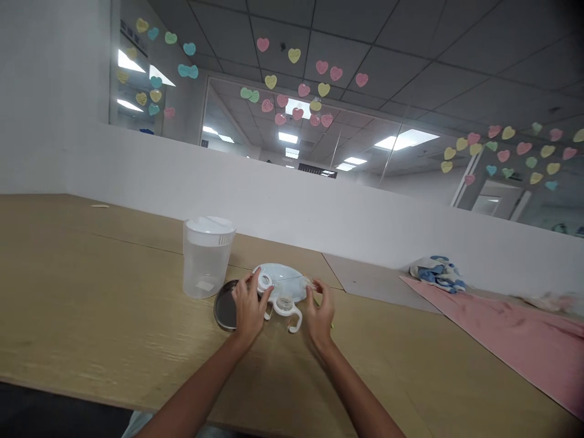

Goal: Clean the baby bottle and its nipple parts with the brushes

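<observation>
On the wooden worktop (114, 304) I see one white plastic dish (285, 278) with two round collars (283, 302) and one loop handle (295, 320); my left hand (249, 307) pinches one collar from above, and my right hand (319, 319) is open with curved fingers just beside the dish. Near them are one clear plastic jug (205, 271) with white lid and one dark round metal lid (225, 306), while one pink sheet (502, 340) and one crumpled blue and white cloth (437, 274) lie to the right, and many heart-shaped paper notes (294, 90) are on the glass wall behind.
</observation>
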### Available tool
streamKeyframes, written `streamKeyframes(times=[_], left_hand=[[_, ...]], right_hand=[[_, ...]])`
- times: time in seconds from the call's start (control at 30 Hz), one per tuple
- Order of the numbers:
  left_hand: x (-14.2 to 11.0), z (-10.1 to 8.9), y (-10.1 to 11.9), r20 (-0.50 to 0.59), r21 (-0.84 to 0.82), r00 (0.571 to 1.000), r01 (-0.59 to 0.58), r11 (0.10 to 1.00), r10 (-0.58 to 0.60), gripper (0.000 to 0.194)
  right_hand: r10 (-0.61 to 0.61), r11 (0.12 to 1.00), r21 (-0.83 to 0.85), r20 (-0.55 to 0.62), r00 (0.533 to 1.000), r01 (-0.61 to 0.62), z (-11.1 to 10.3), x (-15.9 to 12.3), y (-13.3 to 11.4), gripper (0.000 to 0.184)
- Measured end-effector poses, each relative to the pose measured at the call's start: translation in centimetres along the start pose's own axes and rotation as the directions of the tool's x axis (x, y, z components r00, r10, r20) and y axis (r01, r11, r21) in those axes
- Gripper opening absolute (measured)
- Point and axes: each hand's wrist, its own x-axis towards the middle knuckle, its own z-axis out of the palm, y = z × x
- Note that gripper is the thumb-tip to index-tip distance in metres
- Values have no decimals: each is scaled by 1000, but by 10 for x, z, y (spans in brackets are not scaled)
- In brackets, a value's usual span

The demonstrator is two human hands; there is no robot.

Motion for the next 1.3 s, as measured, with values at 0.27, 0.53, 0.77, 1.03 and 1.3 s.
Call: streamKeyframes(times=[0.27, 0.53, 0.77, 1.03, 1.3], left_hand=[[4, 2, -4, 167, 130, 986, -7, 991, -15, 33], [6, 11, -6, 216, 147, 974, 45, 988, -76, 37], [8, 15, 0, 162, 203, 973, 129, 971, -164, 35], [36, 26, -1, 339, 291, 931, 33, 956, -135, 24], [47, 18, -5, 424, 248, 905, -106, 963, -9, 24]], right_hand=[[84, 996, -51, 202, 976, -75, 13, 0, 44, 27], [-5, 990, -131, 268, 963, 42, 17, -4, 49, 29], [-29, 999, -8, 276, 961, 33, 8, -3, 35, 37], [-437, 899, 211, 411, 800, 383, -6, -10, 8, 33], [-438, 899, 187, 376, 817, 396, -6, -10, 9, 26]])
